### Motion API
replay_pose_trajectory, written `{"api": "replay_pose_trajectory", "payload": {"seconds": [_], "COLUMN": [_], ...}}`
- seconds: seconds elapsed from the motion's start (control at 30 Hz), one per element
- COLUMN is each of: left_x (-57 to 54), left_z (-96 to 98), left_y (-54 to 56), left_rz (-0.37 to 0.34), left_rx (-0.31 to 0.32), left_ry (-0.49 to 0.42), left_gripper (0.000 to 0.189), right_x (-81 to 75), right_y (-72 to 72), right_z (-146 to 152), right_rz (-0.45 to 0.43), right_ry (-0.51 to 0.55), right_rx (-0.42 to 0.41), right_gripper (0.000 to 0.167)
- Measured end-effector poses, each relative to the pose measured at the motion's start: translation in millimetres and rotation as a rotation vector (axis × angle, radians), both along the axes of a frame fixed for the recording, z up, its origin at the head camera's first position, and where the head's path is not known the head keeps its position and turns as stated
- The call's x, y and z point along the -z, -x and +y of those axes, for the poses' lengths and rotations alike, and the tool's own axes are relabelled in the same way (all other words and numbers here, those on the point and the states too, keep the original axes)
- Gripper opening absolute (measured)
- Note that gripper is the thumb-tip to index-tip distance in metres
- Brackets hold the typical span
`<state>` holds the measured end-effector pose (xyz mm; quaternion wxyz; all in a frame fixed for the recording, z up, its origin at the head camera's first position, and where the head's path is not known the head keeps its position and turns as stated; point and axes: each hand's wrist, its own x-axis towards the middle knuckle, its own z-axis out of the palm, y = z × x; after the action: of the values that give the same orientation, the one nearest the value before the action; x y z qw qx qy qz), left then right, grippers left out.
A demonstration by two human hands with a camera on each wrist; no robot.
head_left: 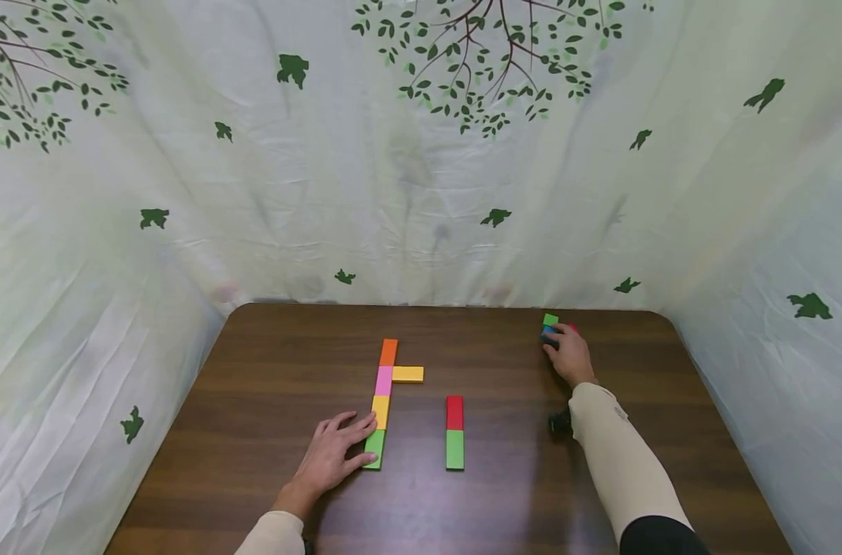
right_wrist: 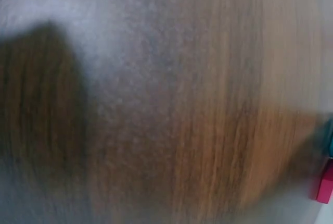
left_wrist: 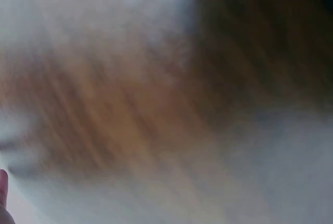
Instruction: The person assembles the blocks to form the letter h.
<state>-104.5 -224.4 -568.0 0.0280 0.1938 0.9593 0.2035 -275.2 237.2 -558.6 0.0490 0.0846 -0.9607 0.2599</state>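
Observation:
At the far right of the table, my right hand (head_left: 570, 356) has its thumb and fingers about a blue block (head_left: 548, 334), seeming to pinch it. A green block (head_left: 550, 319) lies just beyond, and a red-pink block (head_left: 574, 328) shows partly behind the fingers; the right wrist view catches a red-pink block (right_wrist: 325, 183) at its edge. My left hand (head_left: 332, 453) lies with spread fingers beside a column, its fingertips touching the lower green block (head_left: 375, 450) and the yellow block (head_left: 381, 412). Above these run a pink block (head_left: 384, 381) and an orange block (head_left: 389, 352).
A yellow block (head_left: 409, 375) juts right from the pink one. Between the hands, a red block (head_left: 455, 412) and a green block (head_left: 455, 450) lie end to end. The brown wooden table (head_left: 268, 370) meets a white leaf-printed curtain (head_left: 421, 231) at its far edge.

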Motion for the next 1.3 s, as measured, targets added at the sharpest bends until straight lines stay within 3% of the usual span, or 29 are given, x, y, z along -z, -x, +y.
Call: {"api": "replay_pose_trajectory", "payload": {"seconds": [0.33,1.0,1.3], "left_x": [-0.6,-2.9,-2.6], "left_z": [0.6,2.0,1.9], "left_y": [0.9,2.9,0.4], "left_rz": [-0.008,0.000,-0.009], "left_rx": [0.000,0.001,-0.006], "left_ry": [-0.002,0.000,-0.008], "left_gripper": [0.066,0.064,0.063], "right_x": [1.3,12.7,14.9], "right_y": [-3.6,-18.0,-22.9], "right_z": [-6,-34,-47], "right_rz": [-0.066,0.125,0.062], "right_ry": [0.030,0.201,0.270], "right_rx": [0.026,-0.019,-0.033], "right_gripper": [0.036,0.016,0.014]}}
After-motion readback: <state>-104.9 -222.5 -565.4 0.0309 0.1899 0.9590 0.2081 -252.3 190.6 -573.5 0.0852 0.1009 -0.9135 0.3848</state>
